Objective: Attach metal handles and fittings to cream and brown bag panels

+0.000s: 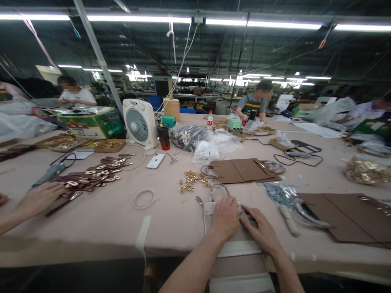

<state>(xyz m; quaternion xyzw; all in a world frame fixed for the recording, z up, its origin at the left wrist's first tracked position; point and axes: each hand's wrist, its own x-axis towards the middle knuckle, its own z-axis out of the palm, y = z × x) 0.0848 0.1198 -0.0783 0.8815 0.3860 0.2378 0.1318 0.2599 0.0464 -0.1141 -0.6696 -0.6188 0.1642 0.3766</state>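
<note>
A long pale-grey bag panel (240, 247) with lighter bands runs from the table over its front edge towards me. A plastic-wrapped handle loop (219, 189) sticks out at its far end. My left hand (225, 217) is closed over that far end, fingers bent down onto it. On the panel's right side, my right hand (259, 228) grips the edge, thumb and fingers bent round it; its fingertips are partly hidden. A small metal fitting (199, 200) lies just left of the panel. Beyond it is a pile of gold-coloured hardware (193, 181).
Brown panels with wrapped handles (241, 170) lie ahead, more brown panels (354, 217) at right. Brown straps (94, 175), a tape roll (144, 199), a phone (155, 160) and a fan (139, 124) stand left. A co-worker's hand (41, 198) rests by the straps.
</note>
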